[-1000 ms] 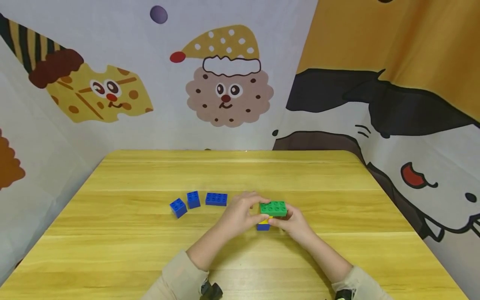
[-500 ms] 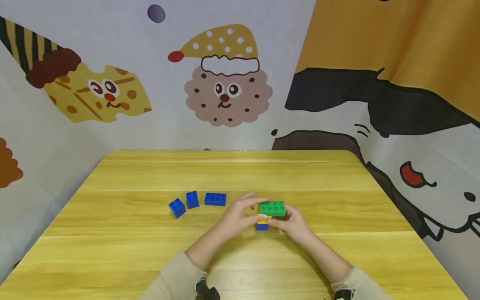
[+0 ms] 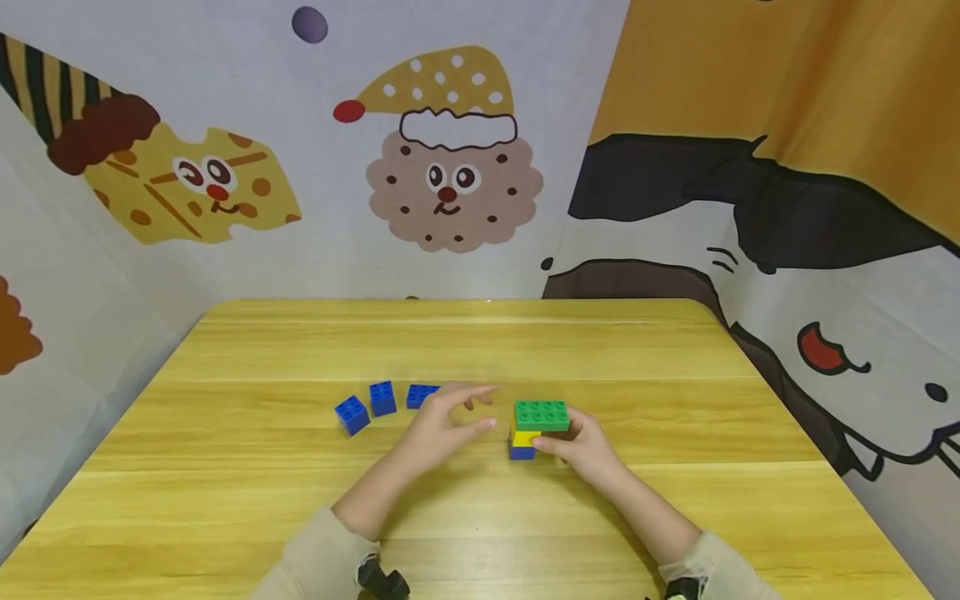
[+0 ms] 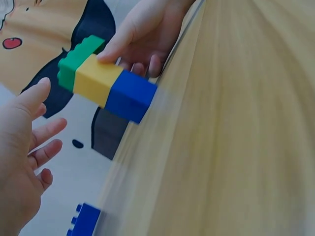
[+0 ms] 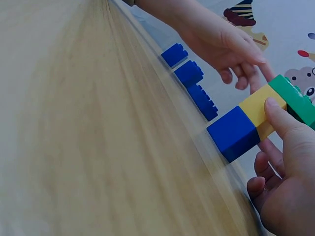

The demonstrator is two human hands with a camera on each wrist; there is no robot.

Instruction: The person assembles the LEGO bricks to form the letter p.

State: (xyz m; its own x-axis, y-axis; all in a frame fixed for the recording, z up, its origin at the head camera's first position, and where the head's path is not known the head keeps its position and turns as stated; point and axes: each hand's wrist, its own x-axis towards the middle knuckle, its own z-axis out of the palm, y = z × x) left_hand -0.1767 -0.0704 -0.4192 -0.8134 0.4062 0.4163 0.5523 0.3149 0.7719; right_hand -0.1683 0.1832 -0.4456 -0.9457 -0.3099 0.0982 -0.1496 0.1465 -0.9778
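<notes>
A small tower of toy building bricks stands on the table: a blue brick (image 3: 522, 452) at the bottom, a yellow brick (image 3: 526, 437) in the middle and a longer green brick (image 3: 542, 415) on top, overhanging to the right. My right hand (image 3: 588, 448) grips the tower from the right, its thumb against the yellow brick, as the right wrist view also shows. To the left of the tower, my left hand (image 3: 437, 425) is held apart from it with loosely spread fingers and nothing in them. Behind that hand, a long blue brick (image 3: 422, 396) is partly hidden.
Two smaller blue bricks, one nearer (image 3: 352, 415) and one farther (image 3: 382, 398), lie left of the long one. The wooden table (image 3: 480, 533) ends at a printed cloth backdrop (image 3: 315, 267) behind.
My left hand has let go of the green brick and drawn away to the left, now covering part of the long blue brick. My right hand keeps its grip on the tower.
</notes>
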